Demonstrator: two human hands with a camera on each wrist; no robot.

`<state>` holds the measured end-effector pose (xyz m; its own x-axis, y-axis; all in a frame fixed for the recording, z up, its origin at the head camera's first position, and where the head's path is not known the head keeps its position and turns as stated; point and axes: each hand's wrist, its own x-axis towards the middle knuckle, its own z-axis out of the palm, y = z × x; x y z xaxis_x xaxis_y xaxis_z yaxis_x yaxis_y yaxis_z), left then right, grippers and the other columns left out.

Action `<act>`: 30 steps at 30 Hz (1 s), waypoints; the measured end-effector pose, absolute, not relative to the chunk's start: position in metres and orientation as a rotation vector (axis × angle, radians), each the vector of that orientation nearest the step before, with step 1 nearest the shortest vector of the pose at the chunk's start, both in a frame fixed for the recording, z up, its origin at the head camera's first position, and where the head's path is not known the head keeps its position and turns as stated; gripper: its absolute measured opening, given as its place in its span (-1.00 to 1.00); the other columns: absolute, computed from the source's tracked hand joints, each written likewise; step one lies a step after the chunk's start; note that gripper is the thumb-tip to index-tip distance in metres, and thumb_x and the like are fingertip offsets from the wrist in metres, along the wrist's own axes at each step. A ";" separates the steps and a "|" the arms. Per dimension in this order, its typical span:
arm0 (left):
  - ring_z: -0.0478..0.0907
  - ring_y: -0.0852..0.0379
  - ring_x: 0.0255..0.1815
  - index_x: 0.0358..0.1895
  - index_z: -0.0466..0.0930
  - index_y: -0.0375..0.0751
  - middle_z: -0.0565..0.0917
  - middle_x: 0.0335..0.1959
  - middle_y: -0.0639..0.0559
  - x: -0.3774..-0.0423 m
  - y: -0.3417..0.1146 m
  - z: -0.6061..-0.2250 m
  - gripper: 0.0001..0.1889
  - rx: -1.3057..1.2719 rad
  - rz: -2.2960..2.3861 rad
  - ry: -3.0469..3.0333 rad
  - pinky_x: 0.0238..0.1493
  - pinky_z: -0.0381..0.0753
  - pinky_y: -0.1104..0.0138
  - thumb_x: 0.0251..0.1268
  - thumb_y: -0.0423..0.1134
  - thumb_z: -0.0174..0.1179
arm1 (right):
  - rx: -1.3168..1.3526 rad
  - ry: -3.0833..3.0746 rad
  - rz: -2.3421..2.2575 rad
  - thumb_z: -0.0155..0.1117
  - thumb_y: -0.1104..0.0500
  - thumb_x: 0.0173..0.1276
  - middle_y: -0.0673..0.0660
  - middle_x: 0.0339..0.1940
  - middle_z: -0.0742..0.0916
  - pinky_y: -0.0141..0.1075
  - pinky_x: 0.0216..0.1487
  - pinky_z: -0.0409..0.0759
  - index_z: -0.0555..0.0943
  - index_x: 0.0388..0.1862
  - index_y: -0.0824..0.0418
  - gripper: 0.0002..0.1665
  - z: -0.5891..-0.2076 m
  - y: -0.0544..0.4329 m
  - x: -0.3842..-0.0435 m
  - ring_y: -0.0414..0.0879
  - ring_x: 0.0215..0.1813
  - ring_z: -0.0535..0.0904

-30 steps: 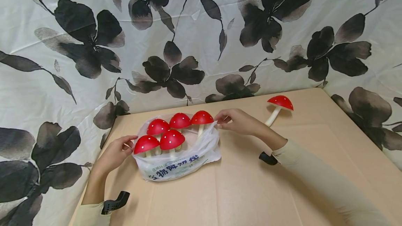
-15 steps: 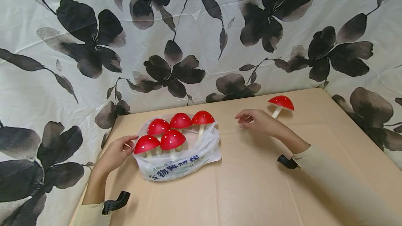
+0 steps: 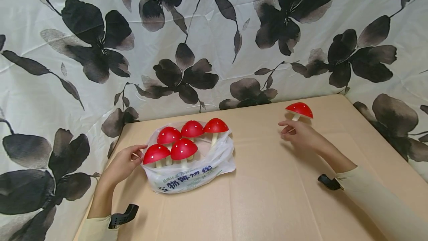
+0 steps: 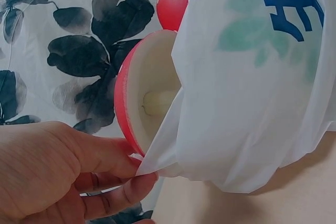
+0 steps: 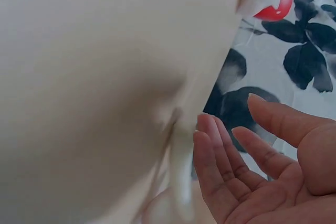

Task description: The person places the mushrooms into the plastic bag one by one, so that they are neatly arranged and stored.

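Note:
Several toy mushrooms with red, white-dotted caps [image 3: 184,148] stand in a white plastic bag [image 3: 200,181] at the table's left. My left hand [image 3: 121,164] pinches the edge of the bag's mouth between thumb and fingers, right beside the nearest cap [image 4: 126,87]. A single mushroom [image 3: 300,109] lies at the back right of the table. My right hand [image 3: 305,137] is just in front of it, overlapping its stem in the head view. From the right wrist, the pale stem [image 5: 181,177] appears beside my loosely bent, parted fingers [image 5: 212,166], with nothing between them.
The tan table [image 3: 254,203] ends at the back against a white cloth [image 3: 240,73] printed with dark flowers. A black wrist device [image 3: 123,215] sits on the left forearm, another black device [image 3: 329,182] on the right.
My right hand has left the bag's right edge and moved right to the lone mushroom. The left hand, the bag and the mushrooms in it stay put.

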<state>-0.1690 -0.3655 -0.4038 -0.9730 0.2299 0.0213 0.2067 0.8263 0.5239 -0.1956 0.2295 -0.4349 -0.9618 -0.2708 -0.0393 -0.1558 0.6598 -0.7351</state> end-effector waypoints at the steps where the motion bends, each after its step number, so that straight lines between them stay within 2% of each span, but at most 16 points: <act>1: 0.60 0.00 -0.24 0.24 0.54 -0.45 0.65 -0.23 -0.12 -0.169 -0.366 -0.404 -0.56 0.354 0.848 2.958 -0.33 0.60 0.42 0.28 -0.55 0.18 | -0.338 2.733 -1.180 0.34 0.28 0.39 0.28 -0.08 0.71 -0.26 -0.07 0.66 0.44 0.36 0.46 -0.39 -0.436 0.233 -0.195 0.15 -0.02 0.65; 8: 0.60 0.00 -0.25 0.24 0.54 -0.45 0.64 -0.24 -0.12 -0.170 -0.367 -0.404 -0.56 0.371 0.850 2.959 -0.34 0.60 0.41 0.27 -0.56 0.17 | -0.264 2.787 -1.052 0.33 0.21 0.42 0.44 0.07 0.63 -0.14 -0.13 0.67 0.39 0.43 0.45 -0.32 -0.437 0.247 -0.192 0.34 0.08 0.60; 13: 0.61 -0.01 -0.25 0.23 0.54 -0.46 0.64 -0.26 -0.11 -0.171 -0.367 -0.403 -0.58 0.391 0.849 2.965 -0.32 0.61 0.42 0.28 -0.55 0.16 | -0.352 2.818 -1.094 0.32 0.29 0.39 0.55 0.26 0.50 -0.08 -0.11 0.70 0.34 0.44 0.52 -0.29 -0.443 0.252 -0.197 0.42 0.13 0.57; 18: 0.60 -0.01 -0.24 0.22 0.54 -0.46 0.64 -0.26 -0.11 -0.172 -0.366 -0.402 -0.58 0.408 0.857 2.962 -0.30 0.61 0.42 0.28 -0.56 0.15 | -0.352 2.819 -1.153 0.32 0.32 0.38 0.53 0.29 0.44 -0.27 -0.30 0.67 0.34 0.42 0.57 -0.29 -0.449 0.254 -0.204 0.32 0.05 0.56; 22: 0.59 0.00 -0.26 0.21 0.54 -0.49 0.63 -0.28 -0.12 -0.173 -0.366 -0.402 -0.58 0.414 0.872 2.953 -0.31 0.61 0.43 0.27 -0.57 0.13 | -0.279 2.797 -1.181 0.30 0.33 0.39 0.52 0.31 0.40 -0.32 -0.40 0.62 0.28 0.48 0.52 -0.25 -0.451 0.252 -0.208 0.18 -0.09 0.54; 26: 0.59 0.00 -0.26 0.21 0.54 -0.49 0.63 -0.28 -0.12 -0.173 -0.367 -0.402 -0.58 0.413 0.870 2.950 -0.31 0.61 0.42 0.27 -0.57 0.13 | -0.181 2.754 -1.286 0.24 0.35 0.43 0.47 0.40 0.42 -0.30 -0.42 0.61 0.29 0.55 0.34 -0.27 -0.450 0.251 -0.209 0.15 -0.16 0.58; 30: 0.60 0.00 -0.26 0.23 0.54 -0.48 0.63 -0.27 -0.11 -0.173 -0.367 -0.401 -0.57 0.391 0.860 2.944 -0.31 0.60 0.42 0.27 -0.57 0.13 | 0.015 2.685 -1.383 0.21 0.20 0.52 0.41 0.26 0.59 -0.29 -0.30 0.65 0.38 0.50 0.27 -0.38 -0.447 0.250 -0.206 0.15 -0.09 0.61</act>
